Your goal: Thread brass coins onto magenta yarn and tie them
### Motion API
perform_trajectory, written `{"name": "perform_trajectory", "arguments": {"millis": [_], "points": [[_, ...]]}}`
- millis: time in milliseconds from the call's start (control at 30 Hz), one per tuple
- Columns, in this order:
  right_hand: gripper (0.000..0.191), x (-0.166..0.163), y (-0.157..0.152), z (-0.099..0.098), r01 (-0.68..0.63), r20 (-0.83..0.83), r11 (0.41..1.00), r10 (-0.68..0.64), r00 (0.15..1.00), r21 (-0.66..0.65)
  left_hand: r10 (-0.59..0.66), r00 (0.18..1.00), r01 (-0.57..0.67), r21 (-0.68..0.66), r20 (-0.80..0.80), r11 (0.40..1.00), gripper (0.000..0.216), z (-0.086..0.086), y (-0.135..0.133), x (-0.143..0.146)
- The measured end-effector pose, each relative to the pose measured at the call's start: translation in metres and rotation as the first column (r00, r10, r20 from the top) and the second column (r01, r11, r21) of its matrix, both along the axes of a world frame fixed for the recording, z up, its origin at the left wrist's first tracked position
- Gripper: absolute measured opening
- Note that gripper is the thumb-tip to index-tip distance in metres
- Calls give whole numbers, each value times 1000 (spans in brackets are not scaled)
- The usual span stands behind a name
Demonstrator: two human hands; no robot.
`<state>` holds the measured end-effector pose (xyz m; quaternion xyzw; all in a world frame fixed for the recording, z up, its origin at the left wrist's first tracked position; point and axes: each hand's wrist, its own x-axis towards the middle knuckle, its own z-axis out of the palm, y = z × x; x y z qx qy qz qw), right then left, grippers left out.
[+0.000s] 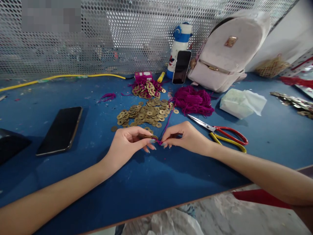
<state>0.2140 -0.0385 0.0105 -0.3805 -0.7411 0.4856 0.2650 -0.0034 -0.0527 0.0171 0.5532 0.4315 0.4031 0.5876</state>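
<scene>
My left hand [129,142] pinches a brass holed coin [153,137] between thumb and fingers, low over the blue table [151,186]. My right hand [186,137] meets it fingertip to fingertip and pinches a magenta thread [167,122]. The thread runs up from the pinch to a bundle of magenta yarn [194,101]. Just behind both hands lies a heap of brass coins [144,114]. A second, smaller heap of coins strung with thread [146,89] sits farther back.
Red and yellow scissors [223,133] lie right of my right hand. A black phone [61,130] lies at left; another phone [181,67] leans on a white bottle [179,42]. A white backpack [227,52], a tissue pack [241,102] and a perforated metal wall [97,36] stand behind.
</scene>
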Motion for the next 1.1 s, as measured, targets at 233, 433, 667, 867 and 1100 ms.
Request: {"name": "perform_trajectory", "arguments": {"millis": [233, 433, 667, 867, 1100], "points": [[8, -1, -3, -3, 20, 1, 999, -21, 1000, 44, -29, 999, 29, -15, 33, 999, 5, -7, 3, -3], [52, -3, -4, 3, 51, -177, 964, -99, 979, -262, 20, 999, -21, 8, 30, 1000, 6, -9, 2, -3], [15, -12, -11, -8, 3, -132, 953, -45, 990, -303, 34, 999, -34, -1, 37, 999, 7, -6, 1, -2], [11, -15, -15, -9, 39, 39, 997, -36, 999, -71, 10, 998, -7, -42, 66, 999, 5, -7, -1, 0], [28, -13, -14, -9, 23, -22, 999, -24, 999, -45, 47, 996, -45, -39, 71, 998, 9, -8, -1, -1]]}}
